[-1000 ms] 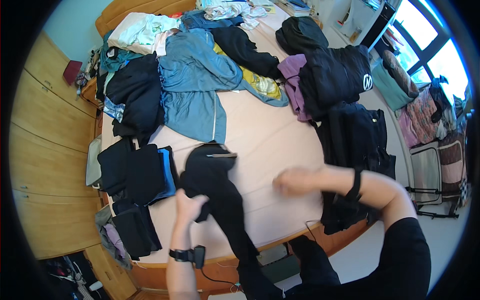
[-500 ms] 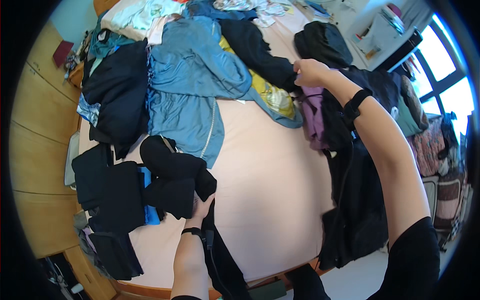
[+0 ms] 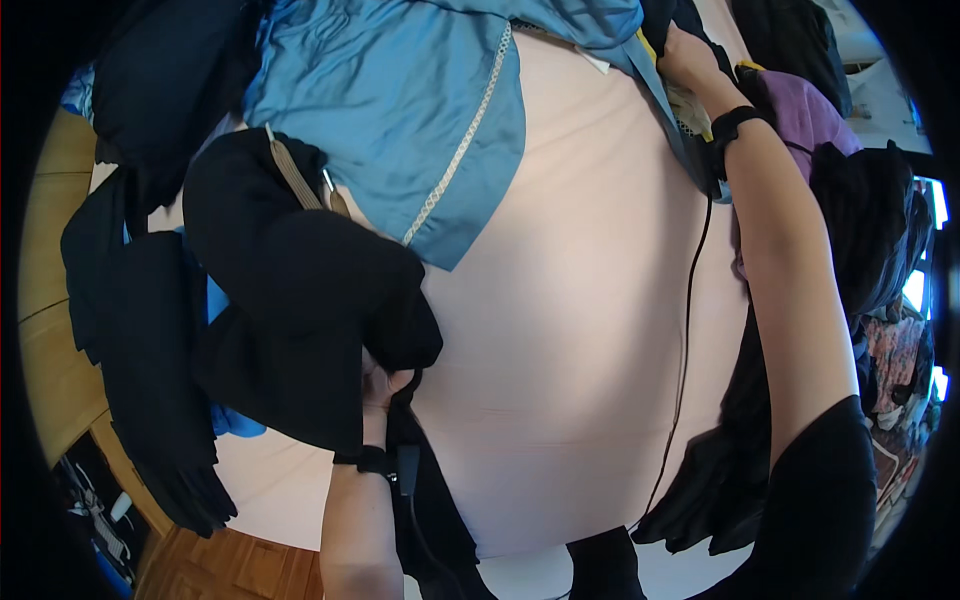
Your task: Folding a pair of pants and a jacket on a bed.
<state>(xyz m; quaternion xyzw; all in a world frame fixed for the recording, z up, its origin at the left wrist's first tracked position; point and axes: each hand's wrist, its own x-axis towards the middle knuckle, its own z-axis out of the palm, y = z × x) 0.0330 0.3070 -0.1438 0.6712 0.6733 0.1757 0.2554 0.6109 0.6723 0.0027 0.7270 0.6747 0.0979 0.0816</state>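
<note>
My left hand point(image 3: 384, 384) is closed on the lower edge of a bunched black garment with tan drawstrings point(image 3: 290, 270); its folds hide some of the fingers. Far to the right, my right hand point(image 3: 690, 62) is closed on a black cloth point(image 3: 668, 14) that runs out past the top of the picture. Just below that hand lies a yellow-patterned piece with a blue border point(image 3: 690, 112). A blue satiny garment with a pale trim strip point(image 3: 400, 120) spreads between my hands at the far side.
Folded black clothes point(image 3: 150, 350) lie at the left over something bright blue point(image 3: 240, 418). A purple garment point(image 3: 805, 105) and black clothes point(image 3: 860, 225) pile up on the right. A thin cable point(image 3: 688, 330) runs from my right wristband down across the pale pink sheet point(image 3: 560, 330).
The view has dropped closer to the bed. My right hand has shifted from the black cloth's near end to beside the yellow-patterned piece. My left hand keeps hold of the drawstring garment.
</note>
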